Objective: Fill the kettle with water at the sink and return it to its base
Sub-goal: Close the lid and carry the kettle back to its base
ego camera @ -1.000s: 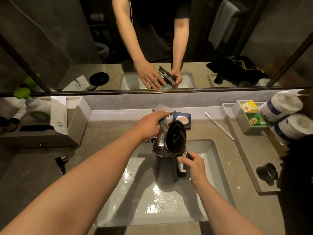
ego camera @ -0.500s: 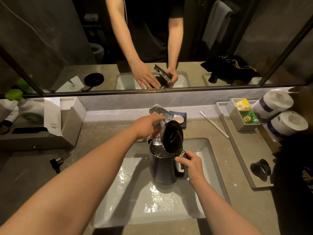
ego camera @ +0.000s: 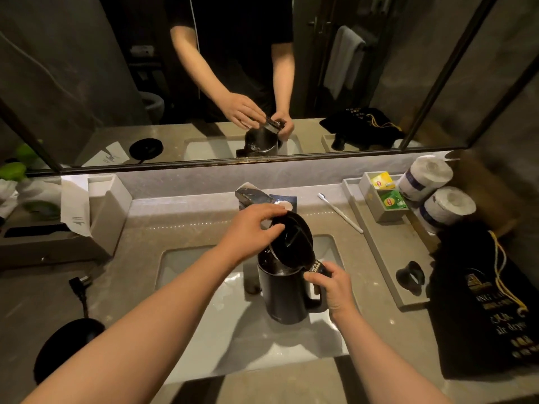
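Observation:
A dark kettle (ego camera: 284, 293) stands upright in the white sink (ego camera: 204, 330), below the chrome tap (ego camera: 250, 196). My right hand (ego camera: 332, 287) grips its handle. The hinged lid (ego camera: 294, 243) is half raised, and my left hand (ego camera: 252, 231) rests its fingers on the lid's top edge. No water runs from the tap. The round black kettle base (ego camera: 65, 345) lies on the counter at the lower left, with its cord and plug (ego camera: 78, 284) trailing behind it.
A grey tray (ego camera: 379, 246) on the right holds a tea-bag box (ego camera: 385, 196), two toilet rolls (ego camera: 425, 176) and a black ring. A toothbrush (ego camera: 339, 212) lies beside it. A black drawstring bag (ego camera: 484, 301) sits far right, a tissue box (ego camera: 96, 208) at the left, a mirror behind.
My left hand left the tap lever and moved onto the kettle lid, which has tipped down from upright. The water stream has stopped. The view shifted, bringing the base into sight.

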The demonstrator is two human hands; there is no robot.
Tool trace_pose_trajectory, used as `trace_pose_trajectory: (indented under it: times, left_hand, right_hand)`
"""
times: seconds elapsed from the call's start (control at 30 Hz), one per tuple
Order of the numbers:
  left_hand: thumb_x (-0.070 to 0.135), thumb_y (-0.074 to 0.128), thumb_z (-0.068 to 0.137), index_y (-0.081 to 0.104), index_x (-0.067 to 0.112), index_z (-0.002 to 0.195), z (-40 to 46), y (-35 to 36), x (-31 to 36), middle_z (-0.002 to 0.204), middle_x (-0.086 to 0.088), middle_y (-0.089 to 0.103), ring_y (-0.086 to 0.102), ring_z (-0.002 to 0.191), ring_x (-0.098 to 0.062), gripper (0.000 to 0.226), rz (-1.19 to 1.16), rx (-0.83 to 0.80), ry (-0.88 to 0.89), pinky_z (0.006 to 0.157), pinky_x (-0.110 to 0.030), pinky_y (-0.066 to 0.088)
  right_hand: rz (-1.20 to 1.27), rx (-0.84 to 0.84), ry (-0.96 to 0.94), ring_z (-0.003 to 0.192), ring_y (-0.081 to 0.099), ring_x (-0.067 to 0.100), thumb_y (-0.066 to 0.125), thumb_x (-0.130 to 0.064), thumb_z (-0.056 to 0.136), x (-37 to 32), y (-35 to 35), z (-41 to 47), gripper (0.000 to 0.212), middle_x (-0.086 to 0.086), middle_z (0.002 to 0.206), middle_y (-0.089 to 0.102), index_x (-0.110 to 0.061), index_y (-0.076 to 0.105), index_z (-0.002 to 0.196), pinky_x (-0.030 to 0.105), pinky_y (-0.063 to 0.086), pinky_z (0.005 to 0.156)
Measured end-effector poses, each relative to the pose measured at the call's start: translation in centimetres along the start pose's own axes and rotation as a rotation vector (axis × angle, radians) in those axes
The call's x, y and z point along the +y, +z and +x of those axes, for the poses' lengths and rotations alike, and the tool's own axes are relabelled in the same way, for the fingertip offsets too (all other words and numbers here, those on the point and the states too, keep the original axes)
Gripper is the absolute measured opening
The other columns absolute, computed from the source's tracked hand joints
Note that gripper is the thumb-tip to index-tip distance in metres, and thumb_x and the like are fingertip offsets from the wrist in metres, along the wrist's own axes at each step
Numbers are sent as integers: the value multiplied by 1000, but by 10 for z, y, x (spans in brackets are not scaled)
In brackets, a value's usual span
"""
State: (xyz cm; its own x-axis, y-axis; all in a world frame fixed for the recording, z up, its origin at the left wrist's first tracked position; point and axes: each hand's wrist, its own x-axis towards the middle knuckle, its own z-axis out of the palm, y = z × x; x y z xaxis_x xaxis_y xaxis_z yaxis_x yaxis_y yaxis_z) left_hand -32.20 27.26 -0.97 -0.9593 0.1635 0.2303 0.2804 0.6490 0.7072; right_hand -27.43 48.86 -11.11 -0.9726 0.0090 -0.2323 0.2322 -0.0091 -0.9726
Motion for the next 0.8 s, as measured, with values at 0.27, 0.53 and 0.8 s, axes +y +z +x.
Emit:
trace_pose_trajectory:
  times: [0.27, 0.53, 0.8]
  left_hand:
    - [23, 58, 88, 63, 26, 123, -22, 0, 16, 128, 9, 60, 50, 120, -8, 35, -9, -39, -40, 100, -27, 37]
    - [23, 52, 94, 54, 19, 133, -37, -1, 46, 143, -1, 46, 30, 136, -24, 39, 173, 13, 7, 112, -39, 19]
    - [36, 52, 93, 51, 29, 135, -50, -31, 61, 153, -2, 31, 25, 136, -24, 42, 297, -77, -45, 111, -37, 19]
  right_hand:
    - [25, 14, -92, 47, 47, 16, 79, -28, 52, -41, -34, -25, 17, 2, 50, 53, -19, 65, 57, 26, 41, 45]
    - [102, -6, -213, 50, 45, 18, 78, -27, 53, -81, -46, -40, 26, 4, 53, 51, -10, 61, 63, 26, 40, 46]
    - [138, -80, -265, 50, 42, 18, 79, -24, 54, -103, -40, -48, 24, 6, 56, 50, -9, 62, 63, 25, 38, 47]
